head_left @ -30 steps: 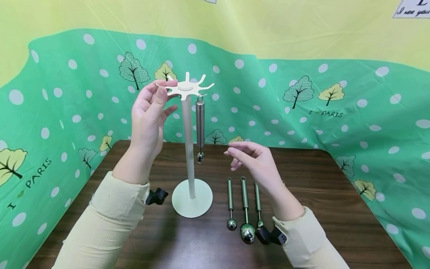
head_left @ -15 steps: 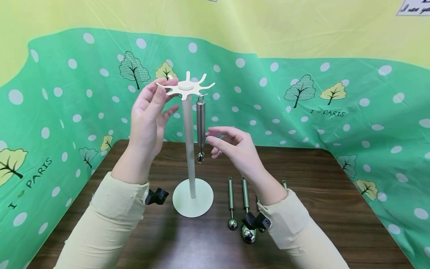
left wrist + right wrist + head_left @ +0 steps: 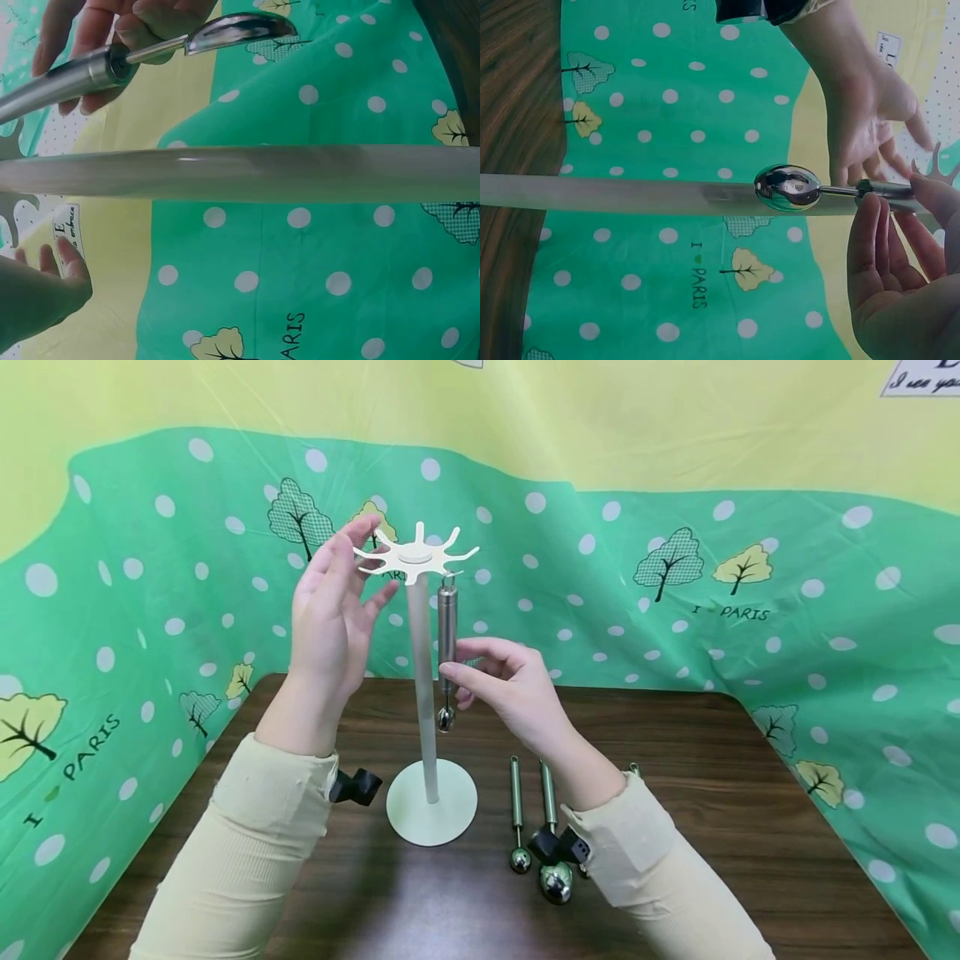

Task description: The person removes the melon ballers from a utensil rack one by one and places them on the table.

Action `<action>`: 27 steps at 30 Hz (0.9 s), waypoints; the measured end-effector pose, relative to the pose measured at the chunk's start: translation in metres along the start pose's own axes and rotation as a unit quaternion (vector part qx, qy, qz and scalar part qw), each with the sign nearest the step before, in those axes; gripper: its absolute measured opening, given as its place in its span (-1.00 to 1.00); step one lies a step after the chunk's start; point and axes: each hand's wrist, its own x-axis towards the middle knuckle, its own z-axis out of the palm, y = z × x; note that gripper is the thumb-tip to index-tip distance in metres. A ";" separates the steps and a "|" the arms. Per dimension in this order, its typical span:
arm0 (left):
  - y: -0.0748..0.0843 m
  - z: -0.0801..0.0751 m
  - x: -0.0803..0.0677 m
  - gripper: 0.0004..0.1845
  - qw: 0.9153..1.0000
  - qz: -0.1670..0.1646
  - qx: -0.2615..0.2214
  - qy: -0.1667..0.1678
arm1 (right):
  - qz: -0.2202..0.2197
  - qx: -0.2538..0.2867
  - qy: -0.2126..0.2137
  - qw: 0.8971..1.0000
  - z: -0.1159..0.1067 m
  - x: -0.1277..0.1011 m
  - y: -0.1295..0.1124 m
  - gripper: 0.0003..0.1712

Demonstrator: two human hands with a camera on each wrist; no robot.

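A white utensil stand (image 3: 423, 693) with curved hooks on top stands upright on its round base. From one hook hangs a melon baller (image 3: 447, 631) with a thick metal handle and a small shiny bowl, seen closer in the right wrist view. My right hand (image 3: 517, 685) pinches the lower part of that handle, thumb in front. My left hand (image 3: 330, 602) is beside the hooks on the left, fingers spread and relaxed, holding nothing; whether a fingertip touches a hook I cannot tell. In the left wrist view, the stand's pole (image 3: 300, 174) crosses the middle.
On the dark wooden table (image 3: 675, 860), right of the base, lie a small scoop (image 3: 517, 810) and a larger scoop (image 3: 556, 881). More utensils are mostly hidden under my right forearm. A green and yellow patterned cloth (image 3: 585, 593) hangs behind the table.
My right hand has moved left from above the lying scoops to the hanging melon baller and taken hold of its handle. My left hand's fingers have loosened from the hooks.
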 end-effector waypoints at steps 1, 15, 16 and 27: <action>0.000 0.000 0.001 -0.66 1.000 -0.010 -0.006 -0.003 | -0.003 -0.003 0.001 1.000 0.000 0.000 0.000 -0.64; -0.006 0.000 0.006 -0.58 0.997 -0.042 -0.056 -0.028 | -0.035 -0.035 0.005 0.999 0.002 -0.003 -0.006 -0.71; -0.006 0.000 0.007 -0.58 0.997 -0.042 -0.061 -0.026 | -0.036 -0.034 0.005 0.999 0.002 -0.004 -0.006 -0.71; -0.008 -0.002 0.008 -0.55 0.996 -0.039 -0.084 -0.018 | -0.044 -0.028 0.006 0.999 -0.002 -0.010 -0.010 -0.74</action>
